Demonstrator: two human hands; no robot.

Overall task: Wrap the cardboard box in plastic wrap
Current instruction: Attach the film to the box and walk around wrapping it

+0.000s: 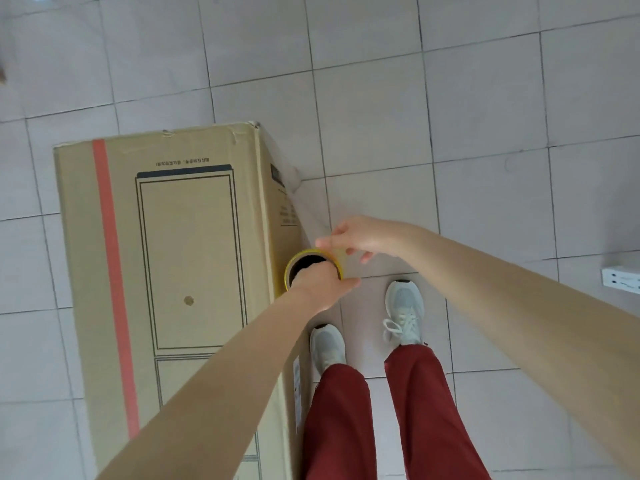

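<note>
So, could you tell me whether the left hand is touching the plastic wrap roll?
Touching: the head view shows the left hand with its fingers inside the plastic wrap roll's hollow core.

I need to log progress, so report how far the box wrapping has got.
Early stage. Done: a sheet of clear film already runs from the roll to the far right corner of the cardboard box. In hand: the left hand grips the roll of plastic wrap through its core, while the right hand steadies it. Left: the top face shows bare cardboard, so most of the wrapping remains.
</note>
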